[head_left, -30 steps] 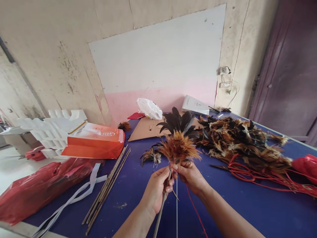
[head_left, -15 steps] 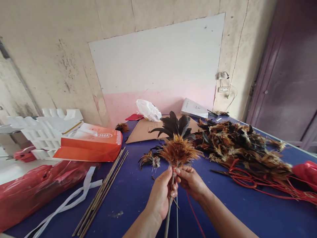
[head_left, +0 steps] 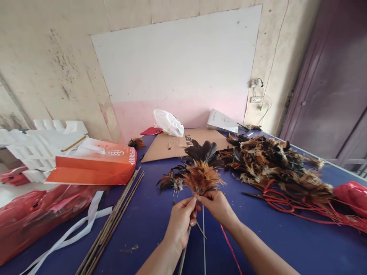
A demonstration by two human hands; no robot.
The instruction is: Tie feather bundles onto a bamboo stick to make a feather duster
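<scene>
My left hand [head_left: 179, 219] is closed round the thin stick [head_left: 184, 254] of a feather duster, just under its feathers. Brown feathers [head_left: 203, 177] fan out at the top, with long black feathers [head_left: 202, 152] behind them. My right hand [head_left: 220, 209] pinches red string [head_left: 230, 246] at the feathers' base, thumb close to the left thumb; the string's tail hangs below. Exactly how it wraps is hidden by the fingers. Just left of the duster lies a small feather bunch [head_left: 171, 182] with white threads.
Bare sticks [head_left: 111, 223] lie at left by white strips [head_left: 77, 237], an orange bag [head_left: 97, 168] and red plastic [head_left: 37, 214]. To the right are a feather pile [head_left: 269, 162], scissors [head_left: 254, 195] and tangled red string [head_left: 309, 213]. Behind are cardboard [head_left: 163, 147] and a white bag [head_left: 169, 123].
Both hands and the duster rose slightly toward me, then dipped and tilted away, so the feathers sit lower. The right hand keeps its pinch. The view has shifted a little to the right.
</scene>
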